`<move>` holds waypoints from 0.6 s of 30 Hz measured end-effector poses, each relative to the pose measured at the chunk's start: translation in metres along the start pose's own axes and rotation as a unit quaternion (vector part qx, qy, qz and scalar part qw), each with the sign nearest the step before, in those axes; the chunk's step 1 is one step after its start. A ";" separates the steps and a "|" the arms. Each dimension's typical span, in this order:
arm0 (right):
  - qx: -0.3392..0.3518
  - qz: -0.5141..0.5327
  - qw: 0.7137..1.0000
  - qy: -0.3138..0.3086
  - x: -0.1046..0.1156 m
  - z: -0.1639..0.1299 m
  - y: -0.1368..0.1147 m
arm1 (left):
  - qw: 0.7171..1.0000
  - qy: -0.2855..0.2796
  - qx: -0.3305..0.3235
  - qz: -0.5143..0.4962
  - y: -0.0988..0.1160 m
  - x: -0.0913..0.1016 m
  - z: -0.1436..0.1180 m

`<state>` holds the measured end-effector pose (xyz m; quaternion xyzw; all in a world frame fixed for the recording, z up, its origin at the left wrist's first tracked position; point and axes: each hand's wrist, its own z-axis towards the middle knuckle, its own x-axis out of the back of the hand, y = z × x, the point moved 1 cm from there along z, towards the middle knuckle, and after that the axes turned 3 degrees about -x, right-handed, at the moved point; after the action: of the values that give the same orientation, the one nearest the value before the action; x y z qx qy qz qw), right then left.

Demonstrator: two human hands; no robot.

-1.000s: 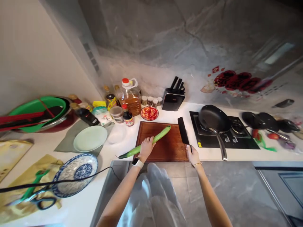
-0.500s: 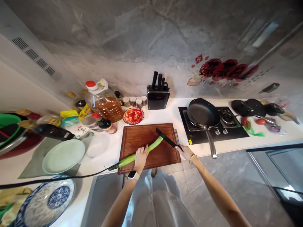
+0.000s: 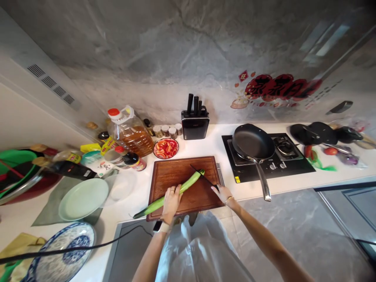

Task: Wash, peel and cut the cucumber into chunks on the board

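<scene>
We found the cucumber point(image 3: 173, 193) lying slantwise on the cutting board point(image 3: 176, 176), stalk end past its near left corner. Left hand point(image 3: 170, 199) pressed down mid-length; right hand point(image 3: 222, 192) gripped the knife point(image 3: 202, 177) at the far tip. We judged it firm, light, slippery-skinned, roll-prone; best pinned mid-length.

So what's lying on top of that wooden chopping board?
On the chopping board lies a long green vegetable, its stalk end hanging off the near left edge. The left hand presses it down, hiding part; the right hand holds a knife at its far tip.
</scene>
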<state>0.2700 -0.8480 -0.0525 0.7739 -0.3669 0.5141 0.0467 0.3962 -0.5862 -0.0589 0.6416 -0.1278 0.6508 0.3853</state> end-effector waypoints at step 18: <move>-0.057 0.097 0.992 0.053 -0.013 -0.075 -0.053 | 0.587 0.359 0.429 -0.585 0.016 -0.025 0.014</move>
<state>0.2425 -0.7690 -0.0119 0.7028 -0.4657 0.5344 0.0602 0.3929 -0.6145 -0.0750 0.3837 0.7178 0.4419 0.3771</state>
